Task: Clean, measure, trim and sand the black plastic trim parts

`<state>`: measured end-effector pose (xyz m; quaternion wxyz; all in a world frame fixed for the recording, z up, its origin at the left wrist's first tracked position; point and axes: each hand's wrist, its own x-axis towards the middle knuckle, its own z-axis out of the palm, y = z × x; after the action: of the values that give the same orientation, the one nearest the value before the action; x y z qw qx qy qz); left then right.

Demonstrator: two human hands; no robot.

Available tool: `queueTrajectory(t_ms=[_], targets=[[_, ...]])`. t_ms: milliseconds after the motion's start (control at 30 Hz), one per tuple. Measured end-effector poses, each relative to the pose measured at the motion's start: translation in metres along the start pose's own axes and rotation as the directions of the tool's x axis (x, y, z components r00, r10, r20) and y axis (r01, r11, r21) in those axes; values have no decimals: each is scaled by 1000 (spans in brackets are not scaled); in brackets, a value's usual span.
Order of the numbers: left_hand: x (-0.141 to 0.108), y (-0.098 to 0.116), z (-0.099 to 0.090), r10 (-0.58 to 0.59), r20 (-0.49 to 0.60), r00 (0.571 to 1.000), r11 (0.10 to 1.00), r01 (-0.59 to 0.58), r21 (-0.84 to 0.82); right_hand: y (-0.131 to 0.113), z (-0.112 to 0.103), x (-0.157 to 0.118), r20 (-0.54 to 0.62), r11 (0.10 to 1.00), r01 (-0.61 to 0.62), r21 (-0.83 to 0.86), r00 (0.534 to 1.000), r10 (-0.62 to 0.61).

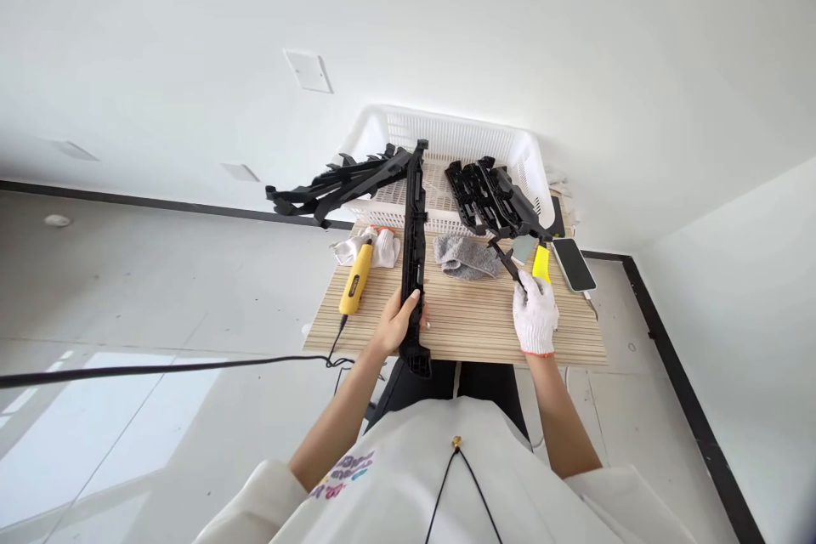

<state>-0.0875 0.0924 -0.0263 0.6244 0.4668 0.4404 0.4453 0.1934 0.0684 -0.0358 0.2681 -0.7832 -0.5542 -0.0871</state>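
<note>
Bare, my left hand (399, 321) is wrapped round the lower part of a long black plastic part (414, 246), which stretches from the table's front edge up over the basket rim. My right hand (535, 313) wears a white knit glove and is closed on a small dark tool (506, 260) pointing up and left. The white basket (532, 155) carries black parts (344, 184) on its left, jutting past the rim, and more black parts (490, 197) on its right. Between my hands, a grey cloth (467, 257) lies on the wooden table (472, 316).
A yellow corded tool (356, 279) lies at the table's left beside a white glove (385, 247); its black cable runs off left. At the right are a yellow object (541, 263) and a phone (575, 264). The wall stands behind the basket.
</note>
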Motion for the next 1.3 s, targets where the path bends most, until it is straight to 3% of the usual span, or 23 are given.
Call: queueTrajectory(t_ms=[167, 367, 567, 700, 767, 867, 933, 1033, 1133, 1233, 1300], targets=[[6, -4, -1, 3, 13, 1000, 1000, -3, 15, -3, 5, 5, 56, 991, 93, -101, 995, -88], [11, -5, -1, 20, 27, 999, 1000, -19, -25, -5, -1, 6, 160, 978, 207, 30, 965, -209], [12, -5, -1, 46, 29, 999, 998, -44, -42, -7, -7, 5, 192, 994, -81, 68, 979, 66], [13, -4, 0, 58, 12, 998, 998, -58, -37, -4, -5, 9, 83, 969, -217, 114, 974, 209], [12, -2, 1, 64, 4, 998, 998, -63, -29, -3, -3, 11, 45, 984, -159, 83, 987, 156], [11, 0, 1, 62, -12, 998, 998, -63, -24, -3, -1, 12, 1, 997, 49, 57, 999, -49], [9, 0, 1, 69, -16, 997, 997, -70, -27, -4, 0, 11, -71, 993, 99, 67, 993, -94], [9, -1, 1, 78, -13, 997, 996, -79, -34, -4, 1, 9, -131, 995, 41, 89, 991, -29], [10, -5, 0, 87, -17, 996, 994, -88, -62, -2, -2, 13, -114, 995, -17, 95, 993, 28], [9, -6, 0, 88, -17, 996, 994, -89, -71, 1, -8, 29, -60, 994, -106, 17, 993, 106], [8, -7, -1, 90, -18, 996, 994, -91, -61, 1, -13, 45, 41, 975, -203, -87, 978, 207]])
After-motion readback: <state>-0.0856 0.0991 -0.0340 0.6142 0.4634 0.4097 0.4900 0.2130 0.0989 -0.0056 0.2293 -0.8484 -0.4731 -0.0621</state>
